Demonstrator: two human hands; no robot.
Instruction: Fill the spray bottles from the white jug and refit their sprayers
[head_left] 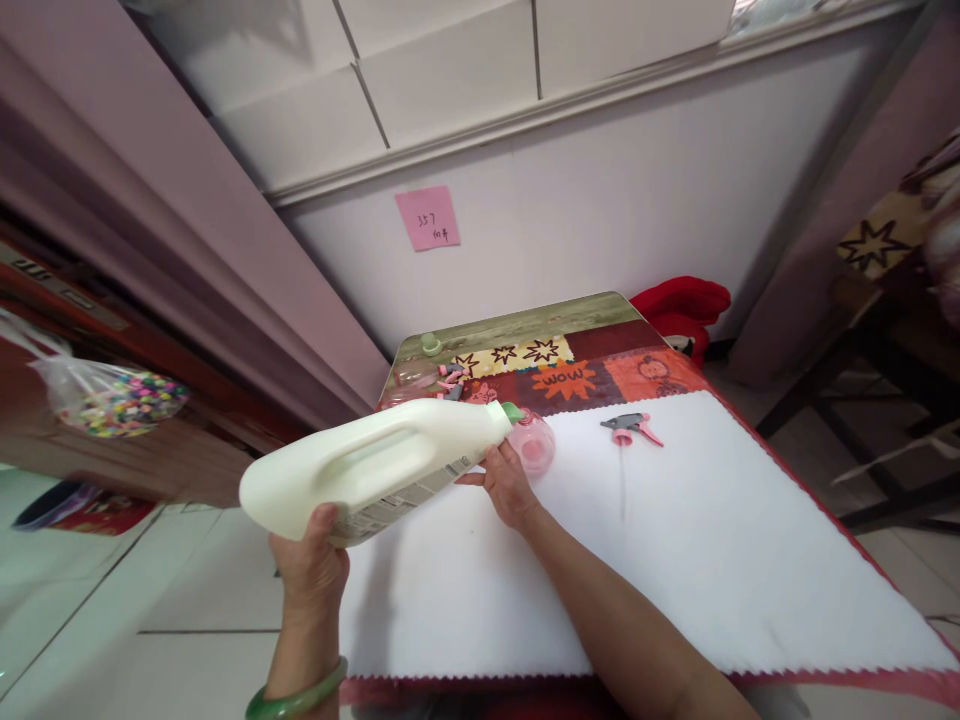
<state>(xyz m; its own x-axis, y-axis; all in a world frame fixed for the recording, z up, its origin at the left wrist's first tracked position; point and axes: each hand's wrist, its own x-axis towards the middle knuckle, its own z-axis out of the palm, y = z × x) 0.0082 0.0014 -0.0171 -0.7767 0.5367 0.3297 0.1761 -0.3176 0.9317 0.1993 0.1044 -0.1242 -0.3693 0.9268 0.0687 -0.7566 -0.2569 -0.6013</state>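
Note:
A large cream-white detergent bottle [397, 440] with a moulded handle lies tilted in the air, its green spout [513, 411] low and to the right. My left hand [313, 555] grips it under the base end, thumb on the side. Near the neck, my right hand [506, 485] supports it from below with bent fingers. The spout is at the mouth of a round, clear pink spray bottle [534, 447] standing on the table; whether liquid flows cannot be seen. A grey and pink trigger sprayer head [631, 428] with its tube lies to the right.
White padded cloth covers the front of the table [675, 560]. At the back left are more trigger heads [452, 380], clear pink bottles [412, 388] and a green cap [431, 344]. A bag of colourful beads [120, 400] hangs at left. A wall rises behind.

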